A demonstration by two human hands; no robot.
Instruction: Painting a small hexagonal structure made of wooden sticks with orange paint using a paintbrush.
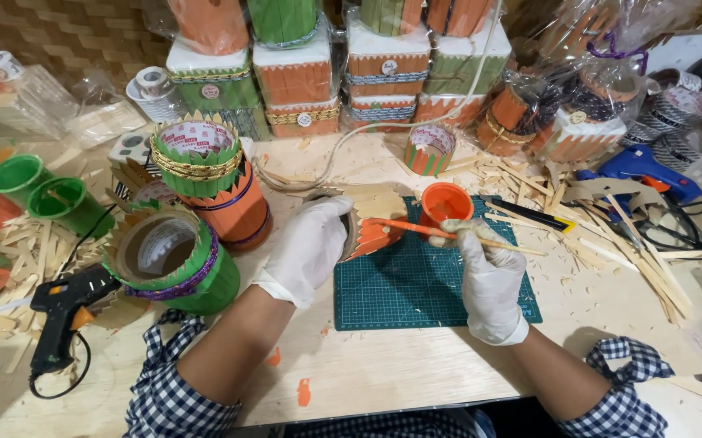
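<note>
The left hand [306,247] is gripping the stick holder [367,223]; the right hand's [489,276] fingers are pinching a paintbrush [440,233], best stroking lightly along each stick.

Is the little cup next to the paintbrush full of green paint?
No, the small cup beside the paintbrush in the right hand is orange, inside and out.

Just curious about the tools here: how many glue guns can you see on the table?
2. A black glue gun lies at the left edge near the green holder; a blue glue gun lies far right among the sticks. Clutter may hide others.
</note>
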